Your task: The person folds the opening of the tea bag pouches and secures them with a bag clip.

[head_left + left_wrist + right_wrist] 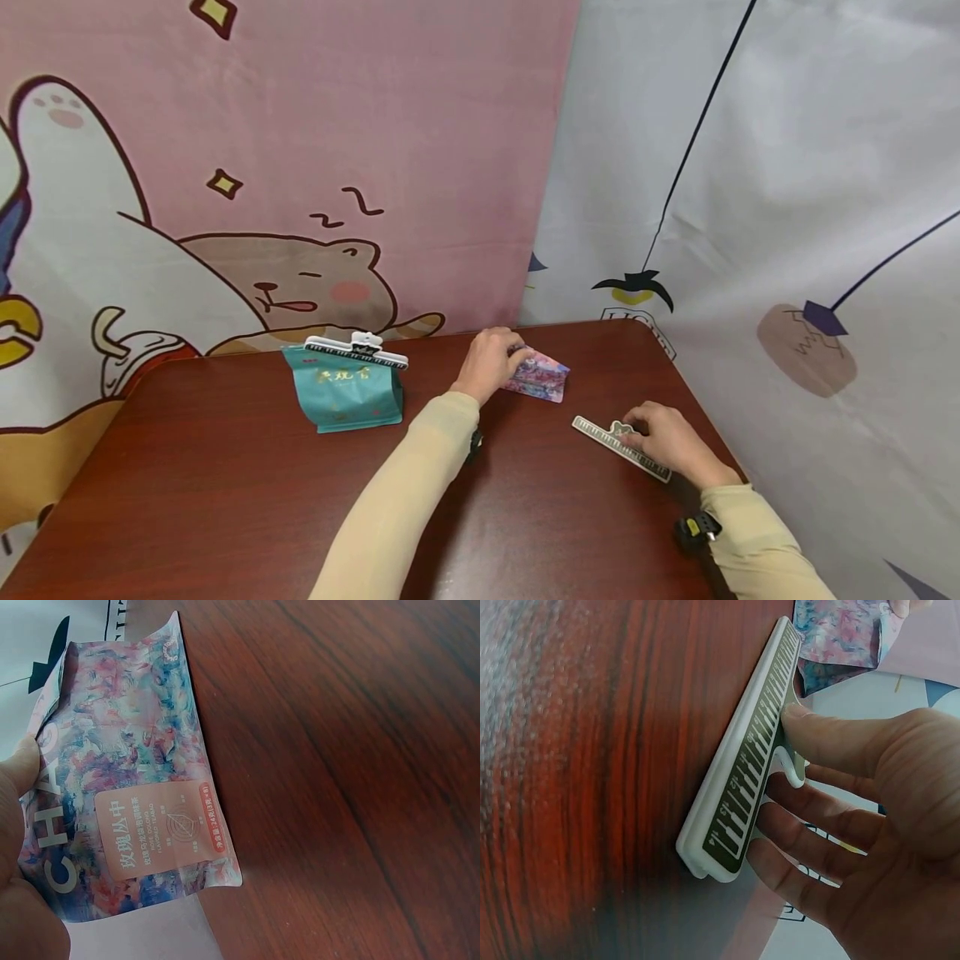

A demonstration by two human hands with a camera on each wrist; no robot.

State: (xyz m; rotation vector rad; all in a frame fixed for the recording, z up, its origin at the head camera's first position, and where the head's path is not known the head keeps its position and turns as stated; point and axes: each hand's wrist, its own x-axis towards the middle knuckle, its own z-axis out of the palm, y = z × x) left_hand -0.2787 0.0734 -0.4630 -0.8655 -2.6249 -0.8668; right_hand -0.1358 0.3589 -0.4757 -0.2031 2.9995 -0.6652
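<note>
A tea pouch [135,750] in marbled pink and blue, with a pink label, is gripped along its top edge by my left hand [490,363]. In the left wrist view the thumb lies on the pouch's edge; the other fingers are mostly hidden. Lower right, my right hand [670,440] pinches the handle of a long white bag clip [742,765] with a dark, piano-key printed strip. The thumb presses the near side of the handle, and the fingers reach behind it. The clip is apart from the pouch.
A teal pouch [347,396] stands at the back left of the brown table [225,483]. Across its top sits another bag clip [356,350], white with black keys. Printed cloth [465,167] hangs behind the table and along its right side.
</note>
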